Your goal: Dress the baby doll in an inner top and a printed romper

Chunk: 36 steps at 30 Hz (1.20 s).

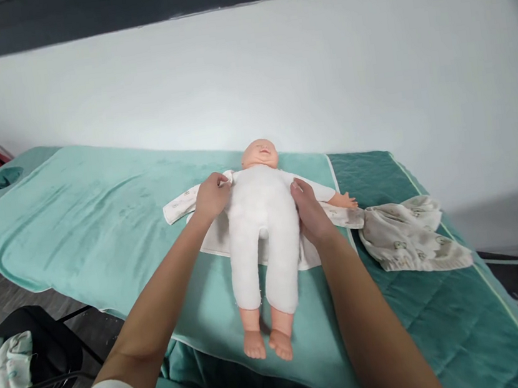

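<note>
A baby doll (263, 231) in a white body suit lies on its back on a teal towel (101, 219), head toward the wall. An open printed garment (180, 205) is spread under the doll. My left hand (211, 197) is closed on the garment's edge by the doll's shoulder. My right hand (311, 213) rests against the doll's other side, fingers curled over the garment there. The doll's bare hand (347, 200) sticks out of the sleeve on the right.
A crumpled printed cloth (410, 235) lies on the darker teal bedding (445, 322) at right. A black chair (47, 352) with a patterned cloth (6, 382) stands at lower left. A white wall runs behind the bed.
</note>
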Each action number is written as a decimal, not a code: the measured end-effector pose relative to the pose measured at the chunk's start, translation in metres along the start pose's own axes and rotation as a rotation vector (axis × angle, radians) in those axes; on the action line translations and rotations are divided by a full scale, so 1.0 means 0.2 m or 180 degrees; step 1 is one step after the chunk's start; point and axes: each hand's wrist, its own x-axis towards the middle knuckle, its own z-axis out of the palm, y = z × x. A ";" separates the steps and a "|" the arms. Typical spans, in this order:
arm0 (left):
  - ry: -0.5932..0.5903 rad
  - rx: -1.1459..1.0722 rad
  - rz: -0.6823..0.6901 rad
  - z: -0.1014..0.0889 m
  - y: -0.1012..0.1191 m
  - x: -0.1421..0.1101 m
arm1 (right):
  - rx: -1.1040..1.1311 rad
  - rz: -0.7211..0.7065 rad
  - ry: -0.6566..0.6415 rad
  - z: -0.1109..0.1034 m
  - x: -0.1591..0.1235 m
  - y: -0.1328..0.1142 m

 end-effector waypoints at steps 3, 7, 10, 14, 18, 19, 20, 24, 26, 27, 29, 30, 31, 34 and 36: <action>0.0076 -0.0445 0.0106 0.00 0.01 0.01 | 0.0983 0.0536 0.0054 0.04 -0.01 -0.03; 0.0062 -0.0793 0.0065 -0.01 0.03 0.04 | 0.1440 0.0513 -0.0039 0.10 -0.04 -0.05; 0.0080 -0.0748 0.0127 -0.06 0.06 0.05 | 0.1542 0.0431 -0.0236 0.14 -0.06 -0.05; -0.0031 -0.0600 0.0054 -0.15 0.14 0.02 | 0.1438 0.0383 -0.0448 0.17 -0.06 -0.04; -0.0489 -0.0768 -0.0094 -0.20 0.26 -0.08 | 0.1501 0.0501 -0.0673 0.18 -0.06 -0.04; -0.0693 -0.0843 -0.0111 -0.21 0.30 -0.11 | 0.1591 0.0549 -0.0677 0.18 -0.06 -0.04; -0.0898 -0.0938 -0.0117 -0.22 0.33 -0.14 | 0.1682 0.0595 -0.0672 0.17 -0.06 -0.04; -0.1036 -0.1492 -0.0007 -0.27 0.36 -0.28 | 0.1864 0.0690 -0.0647 0.16 -0.07 -0.04; -0.0689 -0.1754 0.0072 -0.27 0.31 -0.35 | 0.1887 0.0720 -0.0627 0.16 -0.07 -0.04; -0.0488 -0.1838 0.0094 -0.27 0.26 -0.38 | 0.1901 0.0733 -0.0617 0.16 -0.07 -0.04; -0.0038 -0.1836 0.0094 -0.25 0.14 -0.45 | 0.1907 0.0747 -0.0601 0.16 -0.06 -0.03; 0.0178 -0.1663 0.0098 -0.24 0.07 -0.48 | 0.1894 0.0748 -0.0604 0.16 -0.06 -0.03; 0.0258 -0.1398 0.0137 -0.22 -0.01 -0.51 | 0.1872 0.0744 -0.0609 0.16 -0.06 -0.02; 0.0527 -0.0312 0.0526 -0.20 -0.24 -0.55 | 0.1773 0.0715 -0.0617 0.15 -0.06 -0.01; 0.0753 0.0624 0.0754 -0.22 -0.36 -0.53 | 0.1708 0.0698 -0.0611 0.15 -0.05 -0.01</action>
